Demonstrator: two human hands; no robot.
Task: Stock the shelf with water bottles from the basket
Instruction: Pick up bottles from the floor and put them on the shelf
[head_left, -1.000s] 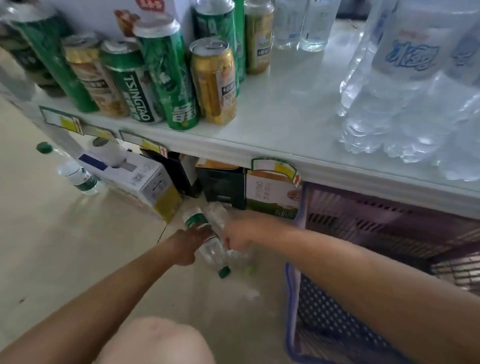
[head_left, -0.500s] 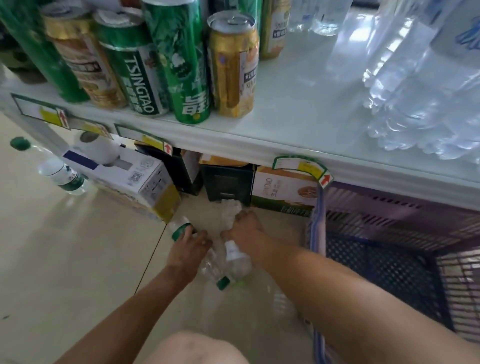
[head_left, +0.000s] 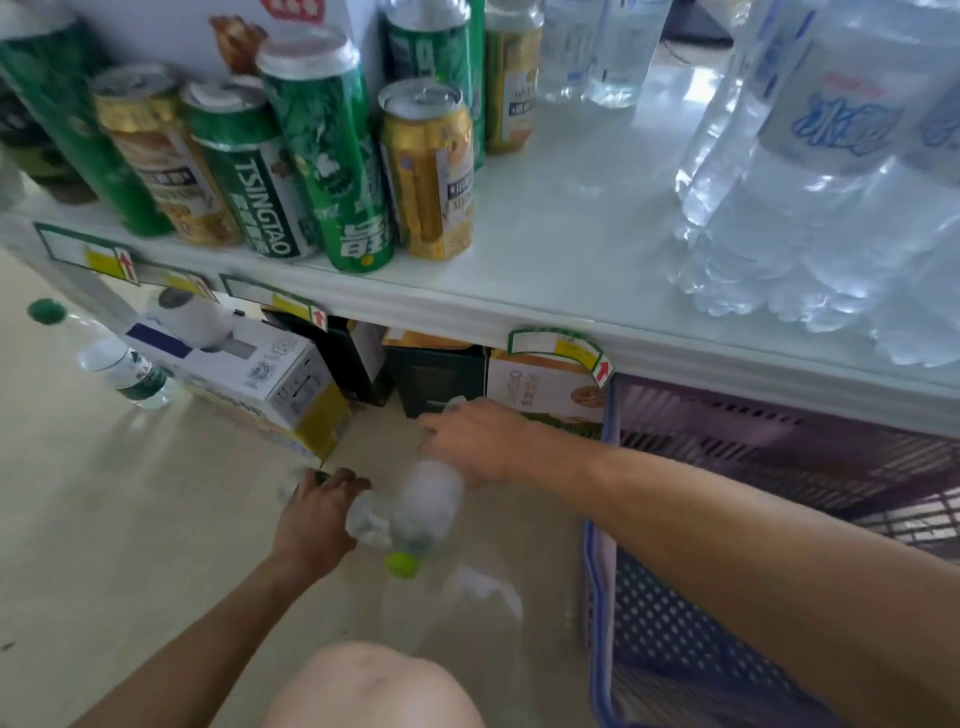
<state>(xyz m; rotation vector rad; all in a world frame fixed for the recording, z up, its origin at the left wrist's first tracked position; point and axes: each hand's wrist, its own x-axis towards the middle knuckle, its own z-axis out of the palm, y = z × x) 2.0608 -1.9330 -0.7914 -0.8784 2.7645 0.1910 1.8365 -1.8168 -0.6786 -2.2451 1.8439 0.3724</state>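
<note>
Low over the floor, my right hand (head_left: 475, 441) grips a clear water bottle (head_left: 426, 506) by its base, its green cap pointing toward me. Beside it my left hand (head_left: 314, 519) is closed around a second clear bottle (head_left: 366, 522) with a green label; which way that one lies is blurred. The purple-blue plastic basket (head_left: 602, 566) stands on the floor to the right, under the shelf edge. The white shelf (head_left: 561, 218) above has bare room in its middle, with large clear water bottles (head_left: 810, 208) at its right.
Green and gold beer cans (head_left: 322, 156) crowd the shelf's left half. Under the shelf sit cardboard boxes (head_left: 249, 374). Another green-capped bottle (head_left: 124, 369) stands on the beige floor at the far left. My knee (head_left: 369, 686) is at the bottom.
Both hands have shifted on the bottles near the floor. The right hand now holds one bottle lifted and tilted, cap toward me; the view has swung slightly up and left.
</note>
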